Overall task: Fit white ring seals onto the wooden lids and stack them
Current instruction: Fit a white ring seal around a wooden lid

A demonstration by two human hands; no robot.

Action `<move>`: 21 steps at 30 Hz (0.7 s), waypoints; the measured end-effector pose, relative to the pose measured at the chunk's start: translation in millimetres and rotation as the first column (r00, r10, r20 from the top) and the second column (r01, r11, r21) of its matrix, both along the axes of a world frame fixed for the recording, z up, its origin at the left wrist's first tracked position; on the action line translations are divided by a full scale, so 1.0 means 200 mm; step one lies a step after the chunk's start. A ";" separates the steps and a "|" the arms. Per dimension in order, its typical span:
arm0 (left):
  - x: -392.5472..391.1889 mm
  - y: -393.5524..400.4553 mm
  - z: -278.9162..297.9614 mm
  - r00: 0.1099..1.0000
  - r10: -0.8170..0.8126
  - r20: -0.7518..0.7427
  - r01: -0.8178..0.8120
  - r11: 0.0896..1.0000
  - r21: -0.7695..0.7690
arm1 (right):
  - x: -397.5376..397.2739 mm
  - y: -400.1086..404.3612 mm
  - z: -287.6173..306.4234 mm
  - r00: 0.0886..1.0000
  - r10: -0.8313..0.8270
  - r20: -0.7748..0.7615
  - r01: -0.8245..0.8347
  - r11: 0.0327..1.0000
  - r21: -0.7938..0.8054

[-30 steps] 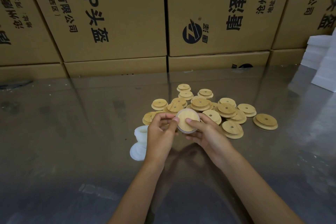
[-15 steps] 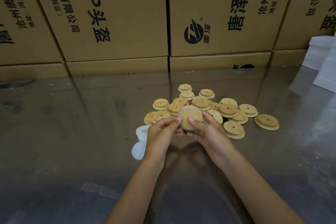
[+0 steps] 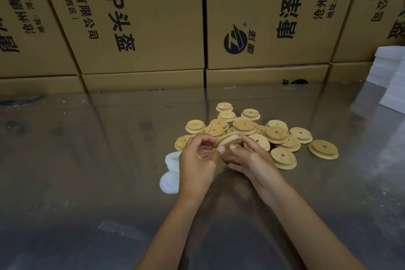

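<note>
Both hands, left [image 3: 197, 164] and right [image 3: 247, 158], pinch one tilted wooden lid [image 3: 228, 139] (edge-on); white ring seals [image 3: 171, 169] lie beside.

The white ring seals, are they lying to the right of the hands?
No, the white ring seals lie left of the left hand, opposite the loose wooden lids.

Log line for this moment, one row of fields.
step: seal fitting | left hand: on held lid | right hand: on same lid | white seals: left of hands | loose lids: scattered behind
</note>
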State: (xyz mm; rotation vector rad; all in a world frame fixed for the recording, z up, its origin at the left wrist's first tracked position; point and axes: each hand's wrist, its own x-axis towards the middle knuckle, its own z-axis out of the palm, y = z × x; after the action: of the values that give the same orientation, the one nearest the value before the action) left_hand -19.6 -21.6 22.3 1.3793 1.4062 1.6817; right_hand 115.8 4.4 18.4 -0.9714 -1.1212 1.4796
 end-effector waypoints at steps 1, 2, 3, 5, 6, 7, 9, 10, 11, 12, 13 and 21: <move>0.00 0.00 0.00 1.000 -0.012 0.001 0.012 1.000 0.008 | 0.00 0.00 0.00 1.000 0.015 -0.018 -0.014 1.000 0.003; 0.00 0.00 0.00 1.000 -0.025 0.006 0.025 1.000 0.007 | 0.01 0.01 0.00 0.999 0.037 -0.034 -0.037 0.999 0.009; 0.00 0.00 0.00 0.999 -0.040 0.012 0.040 0.999 0.000 | 0.01 0.01 -0.01 0.997 0.060 -0.047 -0.060 0.998 0.015; 0.01 0.00 0.00 0.997 -0.073 0.029 0.073 0.997 -0.006 | 0.01 0.02 -0.01 0.993 0.089 -0.081 -0.087 0.996 0.026; 0.01 0.00 -0.01 0.996 -0.085 0.033 0.085 0.996 0.001 | 0.01 0.02 -0.02 0.989 0.100 -0.105 -0.097 0.995 0.031; 0.01 0.00 -0.02 0.995 -0.092 0.026 0.092 0.996 0.009 | 0.01 0.02 -0.02 0.986 0.109 -0.130 -0.105 0.994 0.037; 0.01 0.00 -0.03 0.995 -0.095 -0.026 0.096 0.995 0.014 | 0.01 0.03 -0.01 0.979 0.122 -0.164 -0.116 0.992 0.042; 0.01 0.00 -0.03 0.994 -0.091 -0.063 0.093 0.996 0.019 | 0.01 0.03 -0.01 0.977 0.126 -0.174 -0.121 0.992 0.042; 0.02 0.00 -0.03 0.991 -0.082 -0.107 0.086 0.996 0.033 | 0.01 0.02 -0.01 0.975 0.129 -0.180 -0.123 0.991 0.042; 0.02 0.00 -0.03 0.985 -0.071 -0.159 0.081 0.995 0.055 | 0.01 0.02 -0.01 0.975 0.130 -0.181 -0.124 0.991 0.042; 0.02 0.00 -0.03 0.975 -0.061 -0.213 0.080 0.993 0.082 | 0.01 0.02 -0.01 0.975 0.132 -0.179 -0.126 0.991 0.044; -0.08 0.03 0.01 0.966 0.189 -0.179 -0.150 0.966 0.209 | 0.01 0.02 -0.01 0.991 0.130 -0.004 -0.130 0.990 0.047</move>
State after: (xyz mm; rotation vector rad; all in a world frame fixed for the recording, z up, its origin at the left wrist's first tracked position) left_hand -35.8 -16.4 24.6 1.6111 1.5420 1.8764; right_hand 117.8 7.7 15.4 -0.8740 -1.2285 1.5524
